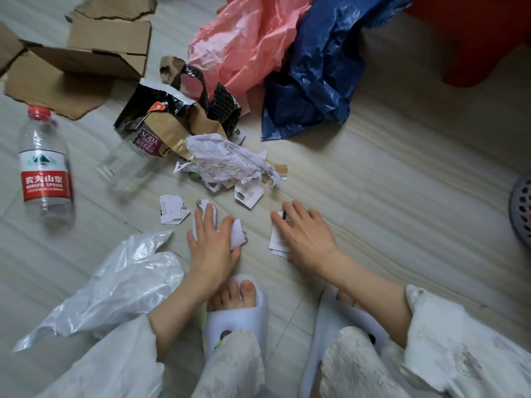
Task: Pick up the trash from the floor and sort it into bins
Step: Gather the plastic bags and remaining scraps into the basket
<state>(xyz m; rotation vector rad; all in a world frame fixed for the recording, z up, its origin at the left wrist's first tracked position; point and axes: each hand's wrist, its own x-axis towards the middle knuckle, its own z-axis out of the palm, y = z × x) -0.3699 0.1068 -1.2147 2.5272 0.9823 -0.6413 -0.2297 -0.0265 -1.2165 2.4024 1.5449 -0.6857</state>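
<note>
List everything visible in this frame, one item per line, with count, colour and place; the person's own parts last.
water bottle: 1, clear, red cap and label, lying far left
soda bottle: 1, clear, purple label, under torn packaging
cardboard box: 1, brown, top left
torn packaging: several, black and gold, centre
crumpled paper: 1, white, centre
paper scraps: several, white, near the hands
pink bag: 1, top centre
blue bag: 1, upper right
white bag: 1, lower left
basket: 1, purple, right edge
slippers: 2, white, bottom
left hand: gripping a white scrap
right hand: flat on scraps

Left hand (212, 242) curled (right hand (304, 234) flat).
</note>
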